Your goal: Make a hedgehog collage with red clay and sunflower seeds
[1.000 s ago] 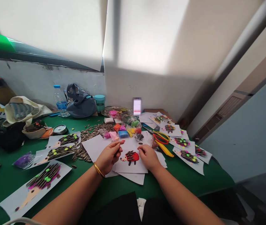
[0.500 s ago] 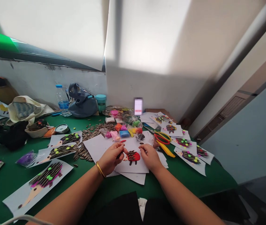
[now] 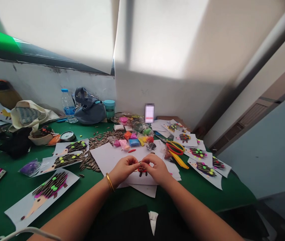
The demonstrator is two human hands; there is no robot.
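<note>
My left hand (image 3: 124, 170), with a gold bangle (image 3: 109, 181) at the wrist, is closed in a pinch. Its fingertips meet those of my right hand (image 3: 158, 169), also pinched. Whatever lies between them is too small to make out. Just beneath is a red clay hedgehog (image 3: 142, 173) with sunflower seeds as spines, on white paper (image 3: 147, 180); my fingers hide much of it. A red clay piece (image 3: 132, 151) rests on the sheet beyond my left hand, and a single dark seed sits beyond my right fingers.
Sunflower seeds (image 3: 102, 140) are heaped to the left, behind finished hedgehog cards (image 3: 68, 180). Bagged coloured clay (image 3: 134, 142) lies ahead. Scissors (image 3: 175, 147), a yellow cutter (image 3: 179, 159) and more cards (image 3: 214, 179) are at right. A phone (image 3: 149, 113) leans on the wall.
My two hands have come together over the hedgehog; before, they were apart on either side of it. The view has shifted slightly.
</note>
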